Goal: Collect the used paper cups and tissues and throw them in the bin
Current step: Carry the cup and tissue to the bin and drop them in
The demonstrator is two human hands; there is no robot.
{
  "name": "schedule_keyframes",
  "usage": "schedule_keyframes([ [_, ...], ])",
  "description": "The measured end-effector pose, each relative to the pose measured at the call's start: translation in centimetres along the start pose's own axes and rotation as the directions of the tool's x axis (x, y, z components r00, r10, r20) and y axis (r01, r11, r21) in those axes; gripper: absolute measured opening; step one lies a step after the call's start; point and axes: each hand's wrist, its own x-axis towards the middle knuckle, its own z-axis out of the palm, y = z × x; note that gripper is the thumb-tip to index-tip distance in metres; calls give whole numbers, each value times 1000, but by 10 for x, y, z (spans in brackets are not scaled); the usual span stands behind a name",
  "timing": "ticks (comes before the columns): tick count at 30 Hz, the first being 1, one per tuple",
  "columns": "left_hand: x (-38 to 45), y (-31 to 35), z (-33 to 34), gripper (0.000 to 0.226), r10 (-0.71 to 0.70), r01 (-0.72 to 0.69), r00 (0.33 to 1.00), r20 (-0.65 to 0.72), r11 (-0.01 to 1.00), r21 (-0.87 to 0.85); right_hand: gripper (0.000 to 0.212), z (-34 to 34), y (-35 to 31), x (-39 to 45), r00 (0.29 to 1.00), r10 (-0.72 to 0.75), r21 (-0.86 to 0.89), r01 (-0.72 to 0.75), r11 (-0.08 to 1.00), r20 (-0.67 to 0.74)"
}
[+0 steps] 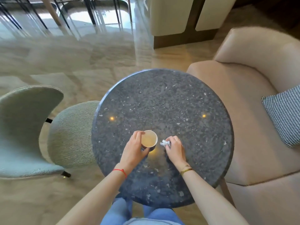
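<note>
Two bare forearms reach forward over blue jeans (155,215) onto a round, dark speckled tabletop (170,101). On the left wrist sits a red string bracelet (121,171), on the right a gold bracelet (186,169).

The left hand (134,150) has its grip wrapped round the side of a paper cup (149,138): fingers curl over the cup's left rim and the thumb lies against its near wall. The cup stands upright on the tabletop, its pale inside showing; whether anything is in it cannot be told.

Just to the right of that grip, the right hand (174,148) has its fingers curled down over a crumpled white tissue (164,143), pinching it against the tabletop. The tissue pokes out on the side of the grip that faces the cup, close to the cup but not touching it.

Beyond both grips the tabletop shows small warm light reflections. To the left of the cup-holding grip, off the tabletop, stand a pale green chair (27,127) and a round green stool (71,133). To the right of the tissue-holding grip a beige sofa (243,95) curves round the tabletop, with a checked cushion (282,114) on it. Farther off, the polished floor (65,62) is blurred, with dark thin furniture legs beyond.
</note>
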Motion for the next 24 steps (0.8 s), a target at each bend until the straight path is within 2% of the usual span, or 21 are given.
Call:
schedule_keyframes([
  [6,-47,-17,-31,87,-62,38,980,-188,991,-128,11,-9,-41,-15,994,-98,142,104,984,-49],
  [13,-148,-66,-85,73,-182,127,897,-402,979,-159,11,3,-126,-72,935,-354,188,348,918,-2],
  [19,-286,-123,-136,71,-317,213,774,-549,946,-246,11,55,-220,-161,829,-553,190,531,825,84],
  [24,-417,-165,-170,71,-499,335,596,-630,867,-370,13,114,-304,-242,671,-717,259,671,695,188],
])
